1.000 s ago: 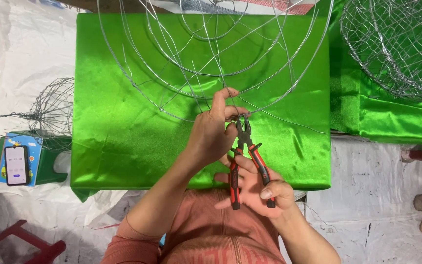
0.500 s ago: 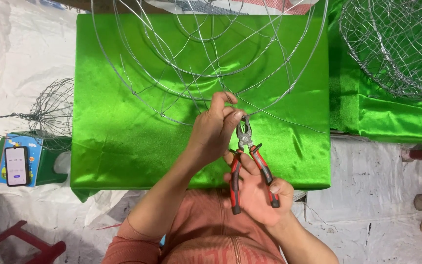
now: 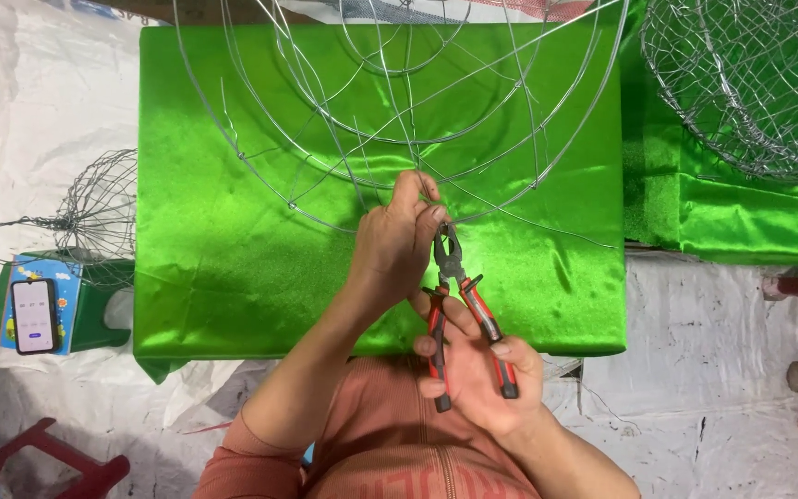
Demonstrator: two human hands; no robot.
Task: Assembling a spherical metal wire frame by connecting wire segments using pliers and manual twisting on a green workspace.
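Observation:
A large round wire frame [image 3: 390,139] of bent silver rings and spokes lies on a table draped in shiny green cloth [image 3: 223,268]. My left hand [image 3: 394,245] pinches a wire at the frame's near rim with fingers closed on it. My right hand [image 3: 477,374] grips red-and-black-handled pliers [image 3: 459,305], handles spread, jaws pointing up beside my left fingers at the wire.
A finished wire mesh basket [image 3: 750,83] sits on green cloth at the upper right. A smaller wire basket [image 3: 94,212] lies at the left above a phone [image 3: 34,316] on a blue box. A red stool [image 3: 66,462] stands at the lower left. White sheeting covers the floor.
The right hand with the pliers has slid slightly down and right, and the handles have spread. The left hand keeps its pinch on the wire.

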